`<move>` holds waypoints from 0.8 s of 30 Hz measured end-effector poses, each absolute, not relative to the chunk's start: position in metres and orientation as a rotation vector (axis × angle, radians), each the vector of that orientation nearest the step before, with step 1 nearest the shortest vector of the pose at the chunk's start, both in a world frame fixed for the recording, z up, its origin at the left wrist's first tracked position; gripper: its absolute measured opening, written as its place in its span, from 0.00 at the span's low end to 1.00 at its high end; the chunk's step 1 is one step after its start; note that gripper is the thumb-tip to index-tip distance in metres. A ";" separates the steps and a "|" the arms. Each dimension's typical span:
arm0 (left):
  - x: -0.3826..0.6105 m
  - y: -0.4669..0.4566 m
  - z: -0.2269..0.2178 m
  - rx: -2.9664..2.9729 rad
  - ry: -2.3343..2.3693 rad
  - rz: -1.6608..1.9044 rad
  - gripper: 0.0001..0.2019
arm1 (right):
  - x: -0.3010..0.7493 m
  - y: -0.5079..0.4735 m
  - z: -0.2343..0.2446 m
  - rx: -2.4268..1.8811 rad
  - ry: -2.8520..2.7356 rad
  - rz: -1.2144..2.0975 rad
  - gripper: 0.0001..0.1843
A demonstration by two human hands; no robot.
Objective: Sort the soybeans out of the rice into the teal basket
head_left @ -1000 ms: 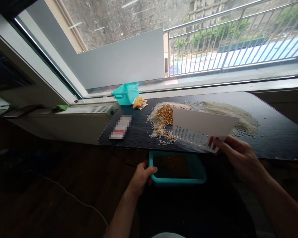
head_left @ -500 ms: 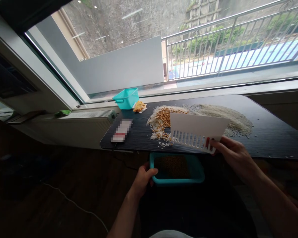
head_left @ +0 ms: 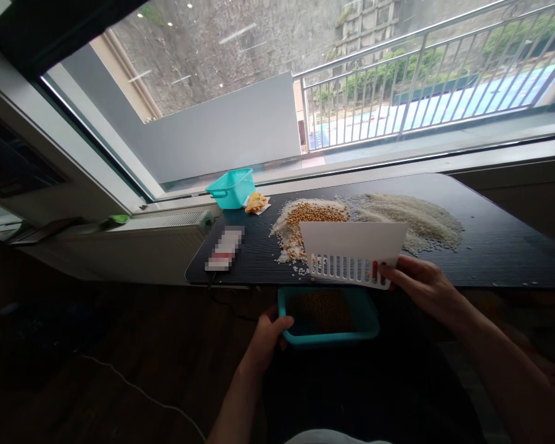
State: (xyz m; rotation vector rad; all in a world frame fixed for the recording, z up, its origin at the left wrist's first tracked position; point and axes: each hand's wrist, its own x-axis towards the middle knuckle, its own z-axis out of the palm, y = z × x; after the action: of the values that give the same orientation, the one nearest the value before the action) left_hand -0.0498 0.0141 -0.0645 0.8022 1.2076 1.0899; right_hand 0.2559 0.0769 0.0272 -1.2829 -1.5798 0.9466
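Observation:
My left hand [head_left: 267,336] grips the left end of a teal plastic basin [head_left: 328,339], thumb over its rim, just below the table edge. Yellowish beans [head_left: 326,308], dim in shadow, lie inside it. In my right hand [head_left: 420,279] is a white slotted scraper [head_left: 354,238], pinched at its lower right corner, its row of slots facing down. It stands tilted above the front of the table, partly hiding a pile of golden beans [head_left: 317,212] mixed with white grains. A larger pile of whitish grains, like rice [head_left: 416,216], spreads to the right behind it.
On the dark table [head_left: 499,246], a phone-like device with a blurred screen [head_left: 225,248] lies at the left. Behind it are a second teal basin [head_left: 234,188] and a crumpled yellowish item [head_left: 256,203]. A radiator [head_left: 166,228] and window adjoin the table.
My right hand has carried the scraper left and slightly down, across the front of the bean pile. My left hand and the basin stay nearly in place. The view has shifted slightly.

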 end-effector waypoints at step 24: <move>-0.049 0.013 -0.062 0.793 1.236 1.076 0.19 | 0.223 0.084 0.029 -1.167 -1.558 1.046 0.31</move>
State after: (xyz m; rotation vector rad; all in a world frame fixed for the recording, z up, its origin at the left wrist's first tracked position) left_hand -0.0487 0.0127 -0.0623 0.7929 1.2357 1.0765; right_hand 0.2233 0.0838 0.0294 -1.1667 -1.5580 1.0464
